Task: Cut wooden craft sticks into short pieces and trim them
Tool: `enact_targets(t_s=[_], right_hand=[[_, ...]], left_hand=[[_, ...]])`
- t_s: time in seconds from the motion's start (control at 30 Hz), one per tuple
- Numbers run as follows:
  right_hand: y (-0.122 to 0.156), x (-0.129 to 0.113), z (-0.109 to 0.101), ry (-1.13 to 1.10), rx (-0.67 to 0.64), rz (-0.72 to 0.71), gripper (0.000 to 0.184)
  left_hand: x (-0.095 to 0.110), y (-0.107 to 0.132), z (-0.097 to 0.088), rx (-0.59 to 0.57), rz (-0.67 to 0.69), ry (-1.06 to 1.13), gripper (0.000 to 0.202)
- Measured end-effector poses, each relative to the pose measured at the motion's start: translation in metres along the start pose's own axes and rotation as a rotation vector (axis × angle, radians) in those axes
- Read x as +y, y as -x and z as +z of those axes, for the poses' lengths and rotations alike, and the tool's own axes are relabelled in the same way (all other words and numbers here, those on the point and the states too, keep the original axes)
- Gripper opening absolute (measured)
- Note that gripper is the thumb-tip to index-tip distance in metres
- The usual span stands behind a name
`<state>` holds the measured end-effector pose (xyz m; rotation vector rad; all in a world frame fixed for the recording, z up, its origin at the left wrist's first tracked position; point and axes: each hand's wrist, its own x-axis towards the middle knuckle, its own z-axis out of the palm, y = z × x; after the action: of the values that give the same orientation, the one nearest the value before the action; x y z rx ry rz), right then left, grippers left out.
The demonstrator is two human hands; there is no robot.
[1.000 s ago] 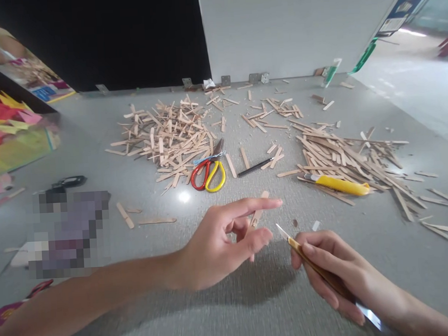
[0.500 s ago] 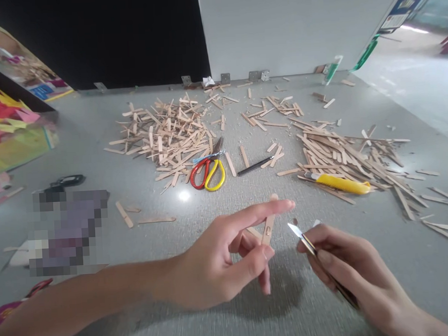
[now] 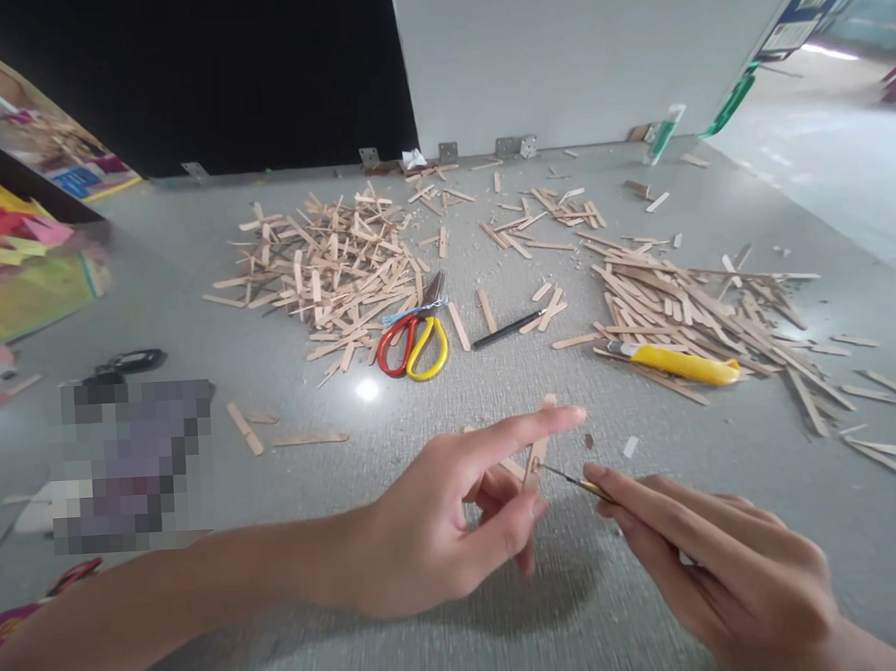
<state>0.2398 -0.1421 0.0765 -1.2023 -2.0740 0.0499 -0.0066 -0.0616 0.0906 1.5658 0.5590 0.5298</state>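
Note:
My left hand grips a short wooden craft stick upright between thumb and fingers, its index finger stretched across behind the top. A small hole or mark shows in the middle of the stick. A second stick piece lies partly hidden behind these fingers. My right hand is closed round a craft knife, most of its handle covered by the fingers. The blade's tip points left and touches the stick at the mark. Small scraps lie on the table just beyond.
A heap of craft sticks lies back left, another pile back right with a yellow cutter on it. Between them are red-and-yellow scissors and a black pen. Black and white panels stand behind.
My right hand has turned over and brought the knife left, from apart to its tip against the stick. My left hand holds almost still.

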Motion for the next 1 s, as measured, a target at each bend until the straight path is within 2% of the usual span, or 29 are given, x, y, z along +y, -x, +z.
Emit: enact_targets(t_s=[0.2,0.37,0.43,0.7,0.87,1.0], right_hand=[[0.004,0.007,0.001,0.073,0.029,-0.086,0.036],[0.005,0.013,-0.007,0.149,-0.177,-0.226,0.061],[0.003,0.015,-0.006,0.158,-0.218,-0.258,0.068],[0.002,0.016,0.004,0.11,-0.214,-0.241,0.07],[0.013,0.018,0.008,0.06,-0.179,-0.169,0.073],[0.013,0.018,0.015,0.05,-0.102,-0.127,0.067]], left_hand=[[0.0,-0.003,-0.001,-0.03,-0.063,-0.033,0.061],[-0.009,-0.007,-0.003,-0.051,-0.088,-0.157,0.063],[-0.014,-0.009,-0.003,-0.07,-0.115,-0.175,0.065],[-0.02,-0.013,-0.005,-0.07,-0.262,-0.03,0.064],[-0.023,-0.013,-0.007,-0.089,-0.238,0.109,0.062],[-0.022,-0.014,-0.008,-0.08,-0.232,0.223,0.057]])
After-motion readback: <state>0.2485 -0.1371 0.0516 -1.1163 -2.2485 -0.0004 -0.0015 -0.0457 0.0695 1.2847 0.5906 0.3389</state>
